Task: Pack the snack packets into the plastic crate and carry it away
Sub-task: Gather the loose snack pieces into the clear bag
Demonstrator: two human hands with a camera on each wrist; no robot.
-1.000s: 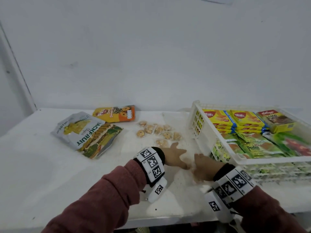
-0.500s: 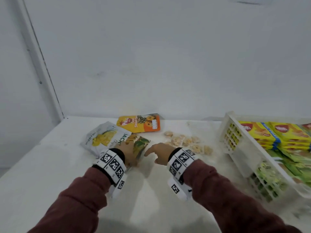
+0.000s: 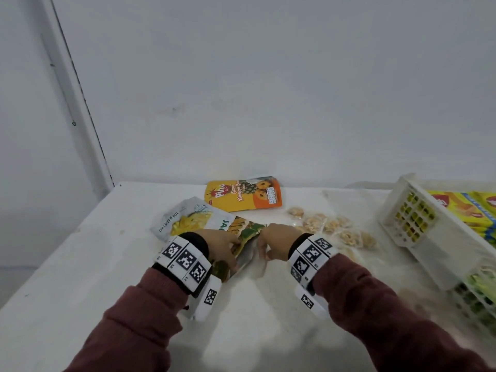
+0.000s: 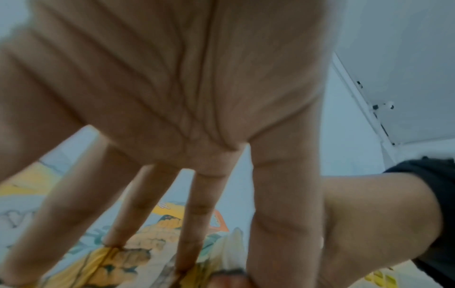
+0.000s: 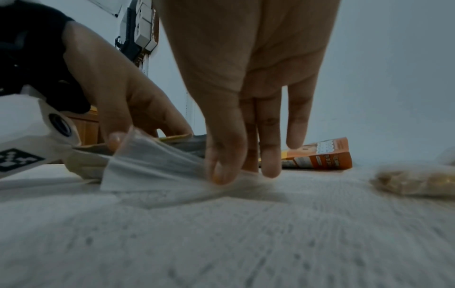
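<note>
Head view, near edge first: two maroon sleeves (image 3: 128, 326) reach in from 6 o'clock over the white table (image 3: 255, 331), each wrist strapped with a band of black-and-white markers. Left hand (image 3: 217, 248) lies on the near end of a green and yellow packet (image 3: 248, 232), fingers spread and straight across its face, thumb tip pressed at the packet's raised edge; left wrist view shows the same, fingers (image 4: 197, 214) fanned down onto yellow print. Right hand (image 3: 276, 244) sits just at 3 o'clock of the left one, the two nearly touching across the packet. Right wrist view: thumb and forefinger tips (image 5: 221, 167) pinch the packet's silvery lifted corner (image 5: 152, 163) where it meets the table, other fingers hanging straight. Under that packet, at 10 o'clock, a white jackfruit packet (image 3: 188, 220) lies flat, partly covered by it. Clear bag of pale round biscuits (image 3: 332, 229) lies at 2 o'clock of the hands, close to the right wrist, on the table. Farther back, at 12 o'clock, an orange pineapple packet (image 3: 243, 194) lies flat near the wall. White plastic crate (image 3: 429, 237) stands at 3 o'clock by the table's right side, well apart from the hands, holding yellow packets (image 3: 467, 208) at its far end and green ones (image 3: 480, 294) nearer. Grey wall (image 3: 268, 89) behind.
</note>
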